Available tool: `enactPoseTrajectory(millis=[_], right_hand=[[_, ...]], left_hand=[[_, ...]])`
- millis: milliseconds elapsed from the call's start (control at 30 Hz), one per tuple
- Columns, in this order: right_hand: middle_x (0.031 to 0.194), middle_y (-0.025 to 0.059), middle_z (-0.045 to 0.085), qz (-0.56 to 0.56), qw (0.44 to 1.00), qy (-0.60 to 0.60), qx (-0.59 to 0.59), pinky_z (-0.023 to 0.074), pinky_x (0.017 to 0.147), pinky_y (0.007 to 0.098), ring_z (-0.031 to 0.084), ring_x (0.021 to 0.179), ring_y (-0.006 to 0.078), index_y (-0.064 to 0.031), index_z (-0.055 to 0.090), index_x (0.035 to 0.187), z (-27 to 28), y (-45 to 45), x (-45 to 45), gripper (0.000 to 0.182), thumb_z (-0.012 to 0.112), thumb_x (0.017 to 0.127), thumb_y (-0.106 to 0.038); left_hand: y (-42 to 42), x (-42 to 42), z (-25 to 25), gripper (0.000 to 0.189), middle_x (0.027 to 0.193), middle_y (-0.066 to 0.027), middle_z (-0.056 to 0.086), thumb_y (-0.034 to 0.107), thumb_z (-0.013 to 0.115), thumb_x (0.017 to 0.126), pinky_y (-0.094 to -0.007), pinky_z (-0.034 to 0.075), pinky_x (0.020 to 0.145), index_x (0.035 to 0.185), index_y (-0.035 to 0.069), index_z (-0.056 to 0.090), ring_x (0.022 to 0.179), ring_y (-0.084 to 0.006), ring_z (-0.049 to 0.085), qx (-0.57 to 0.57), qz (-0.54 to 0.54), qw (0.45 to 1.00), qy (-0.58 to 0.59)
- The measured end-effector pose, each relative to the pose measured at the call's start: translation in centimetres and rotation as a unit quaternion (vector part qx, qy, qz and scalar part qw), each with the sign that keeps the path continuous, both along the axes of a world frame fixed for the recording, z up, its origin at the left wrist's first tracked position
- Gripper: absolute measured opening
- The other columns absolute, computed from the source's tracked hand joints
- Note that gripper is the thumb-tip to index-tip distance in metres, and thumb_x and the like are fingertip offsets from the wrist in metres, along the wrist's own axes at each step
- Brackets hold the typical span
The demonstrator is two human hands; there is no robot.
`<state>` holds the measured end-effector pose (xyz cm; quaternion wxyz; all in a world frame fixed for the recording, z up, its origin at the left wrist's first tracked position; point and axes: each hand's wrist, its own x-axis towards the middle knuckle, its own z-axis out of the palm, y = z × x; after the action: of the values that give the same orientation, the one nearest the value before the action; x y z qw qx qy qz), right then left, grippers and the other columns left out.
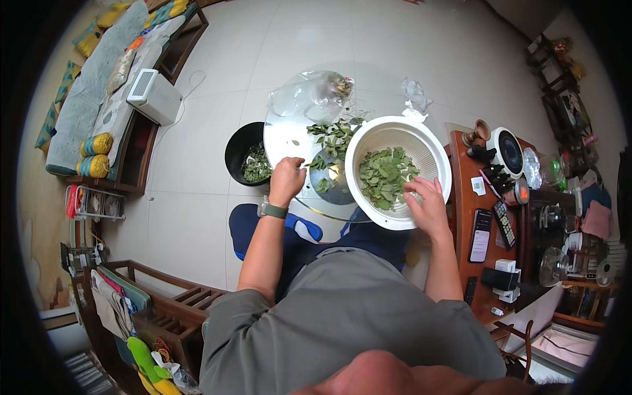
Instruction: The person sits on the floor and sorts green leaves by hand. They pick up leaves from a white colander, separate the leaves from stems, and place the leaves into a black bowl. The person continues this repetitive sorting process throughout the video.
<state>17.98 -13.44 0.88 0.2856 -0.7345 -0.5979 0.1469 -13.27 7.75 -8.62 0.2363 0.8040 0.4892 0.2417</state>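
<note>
My left hand point(291, 174) is above the near left part of a round glass table point(289, 136), its fingers curled together; whether a small leaf or stem is between them cannot be made out. My right hand point(423, 201) hovers with spread fingers over the near right rim of a white plastic colander point(434, 143). Loose green leaves point(385, 173) lie in the colander. Leafy green sprigs point(333, 136) are heaped on the glass just left of it. A black bin point(237, 148) with leaves and stems inside stands at the table's left edge.
A clear plastic bag point(306, 101) lies at the table's far side, crumpled tissue point(414, 111) behind the colander. A wooden side table point(461, 197) at right holds a phone point(480, 236), a remote control point(503, 224) and jars. A white appliance point(155, 96) stands by the sofa.
</note>
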Motion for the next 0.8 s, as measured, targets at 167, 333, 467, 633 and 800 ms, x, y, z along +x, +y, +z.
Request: enactPoseTrajectory(millis=[167, 333, 467, 633, 800], right_hand=[[0.103, 0.0086, 0.074, 0.026, 1.000, 0.014, -0.009, 0.0217, 0.120, 0.0555, 0.060, 0.122, 0.0299, -0.0086, 0.073, 0.107, 0.6, 1.2, -1.5, 0.021, 0.070, 0.089, -0.020], [0.104, 0.0089, 0.074, 0.034, 0.999, 0.029, 0.000, 0.0223, 0.120, 0.0557, 0.061, 0.121, 0.0297, -0.0092, 0.073, 0.106, 0.8, 1.3, -2.1, 0.020, 0.069, 0.089, -0.019], [0.103, 0.0090, 0.074, 0.034, 0.998, 0.045, 0.002, 0.0218, 0.120, 0.0565, 0.063, 0.117, 0.0309, -0.0091, 0.073, 0.107, 0.9, 1.1, -2.3, 0.021, 0.069, 0.089, -0.020], [0.102, 0.0103, 0.075, -0.001, 0.987, 0.160, -0.009, 0.0409, 0.109, 0.0476, 0.069, 0.105, 0.0238, -0.0042, 0.071, 0.114, 1.6, 1.9, -3.0, 0.027, 0.070, 0.090, -0.016], [0.103, 0.0073, 0.073, -0.031, 0.901, 0.432, 0.011, 0.0541, 0.085, 0.0262, 0.068, 0.095, 0.0121, 0.0012, 0.068, 0.120, 1.7, 4.4, -5.5, 0.028, 0.069, 0.094, -0.010]], left_hand=[[-1.1, 1.3, -1.4, 0.018, 0.092, -0.0142, 0.068, 0.014, 0.074, 0.080, -0.0434, 0.053, 0.079, 0.095, 0.005, 0.076, 0.087, -0.0331, 0.067, 0.056, 0.033, 0.998, -0.004], [-0.9, 2.0, -2.3, 0.006, 0.084, -0.0122, 0.066, 0.014, 0.073, 0.081, -0.0460, 0.050, 0.073, 0.084, 0.009, 0.075, 0.082, -0.0336, 0.066, 0.086, 0.033, 0.996, 0.006], [-1.0, 2.1, -2.3, 0.006, 0.084, -0.0127, 0.067, 0.012, 0.071, 0.082, -0.0448, 0.052, 0.074, 0.083, 0.007, 0.074, 0.082, -0.0345, 0.066, 0.060, 0.073, 0.995, -0.022], [-2.2, 1.8, 2.0, 0.011, 0.085, -0.0109, 0.069, 0.013, 0.073, 0.085, -0.0333, 0.052, 0.073, 0.088, 0.003, 0.073, 0.076, -0.0218, 0.065, -0.073, 0.097, 0.980, -0.157], [-5.8, 4.1, 8.2, 0.011, 0.087, 0.0039, 0.065, 0.008, 0.069, 0.095, -0.0186, 0.041, 0.066, 0.102, -0.001, 0.069, 0.074, -0.0030, 0.053, -0.391, -0.028, 0.778, -0.491]])
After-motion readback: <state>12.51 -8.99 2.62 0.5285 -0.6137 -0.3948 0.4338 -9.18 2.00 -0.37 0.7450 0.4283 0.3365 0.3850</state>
